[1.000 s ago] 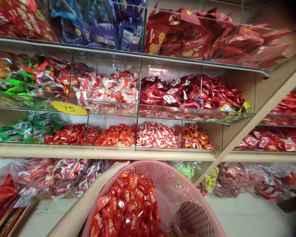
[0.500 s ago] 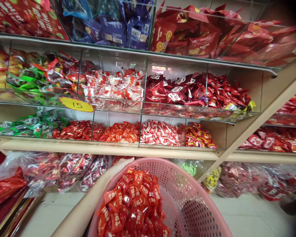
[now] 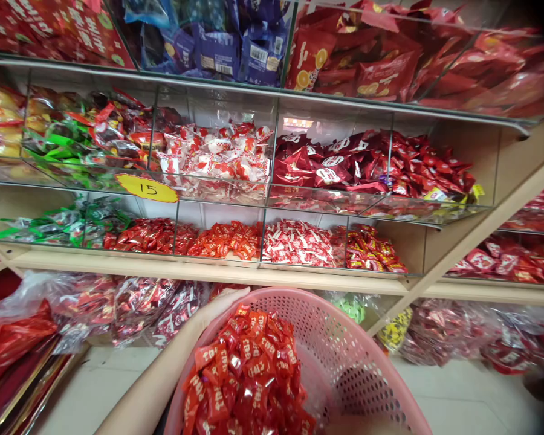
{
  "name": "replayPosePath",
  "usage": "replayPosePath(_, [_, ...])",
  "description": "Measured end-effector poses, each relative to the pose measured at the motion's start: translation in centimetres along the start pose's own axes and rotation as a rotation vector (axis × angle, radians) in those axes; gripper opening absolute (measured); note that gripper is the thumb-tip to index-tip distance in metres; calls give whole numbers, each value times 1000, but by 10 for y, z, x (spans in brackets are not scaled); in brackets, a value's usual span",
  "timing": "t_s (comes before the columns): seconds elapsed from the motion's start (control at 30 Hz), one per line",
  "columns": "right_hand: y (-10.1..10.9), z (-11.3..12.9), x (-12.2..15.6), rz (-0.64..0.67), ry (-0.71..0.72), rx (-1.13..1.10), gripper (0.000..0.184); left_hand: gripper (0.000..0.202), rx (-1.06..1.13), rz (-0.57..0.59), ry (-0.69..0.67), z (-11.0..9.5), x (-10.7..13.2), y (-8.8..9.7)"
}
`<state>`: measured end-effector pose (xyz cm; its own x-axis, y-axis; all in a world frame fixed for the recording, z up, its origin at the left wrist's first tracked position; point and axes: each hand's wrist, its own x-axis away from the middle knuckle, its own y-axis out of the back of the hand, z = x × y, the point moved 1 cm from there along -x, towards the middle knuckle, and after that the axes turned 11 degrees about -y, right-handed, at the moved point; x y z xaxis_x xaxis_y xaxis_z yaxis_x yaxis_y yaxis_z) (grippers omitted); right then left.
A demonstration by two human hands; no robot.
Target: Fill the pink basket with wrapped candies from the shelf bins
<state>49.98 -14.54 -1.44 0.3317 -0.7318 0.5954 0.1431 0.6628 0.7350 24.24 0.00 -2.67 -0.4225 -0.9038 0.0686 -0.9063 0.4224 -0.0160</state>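
A pink plastic basket [image 3: 376, 356] with round holes in its wall is in front of me at the bottom centre. My left hand [image 3: 220, 307] is closed on its far left rim, the forearm running along the outside; most of the fingers are hidden. Red-wrapped candies [image 3: 249, 368] with pale lettering are heaped in the left part of the basket. At the bottom edge, a blurred patch of my right hand [image 3: 367, 425] shows over the basket's near right part. Its fingers cannot be made out.
A wooden shelf [image 3: 208, 272] with clear-walled bins of wrapped sweets stands ahead. One bin carries a yellow price tag [image 3: 148, 188] marked 15. Under the shelf lie plastic bags of candy [image 3: 145, 305]. A slanting wooden upright [image 3: 471, 235] is at the right.
The view has shifted slightly, so the shelves appear a little further right. The blurred right hand has come in at the bottom edge. My left hand keeps its hold on the basket.
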Motion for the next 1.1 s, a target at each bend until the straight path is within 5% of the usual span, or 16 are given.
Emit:
replayPosePath(0.1, [36, 14, -16, 69, 50, -69, 14, 48, -2, 2, -9, 3, -1, 1])
replayPosePath(0.3, [78, 61, -63, -173, 159, -474, 11, 46, 1, 17, -15, 5, -3, 0])
replayPosePath(0.5, [72, 77, -94, -304, 232, -413, 11, 43, -19, -21, -35, 7, -3, 2])
replayPosePath(0.77, [70, 69, -113, -433, 125, -478, 24, 47, -46, 25, -39, 10, -7, 5])
replayPosePath(0.97, [68, 68, -121, -294, 132, -715, 38, 48, -118, -4, -77, 13, -10, 8])
replayPosePath(1.1, [70, 65, -119, -480, 221, -605, 30, 46, -93, 42, -87, 7, -10, 8])
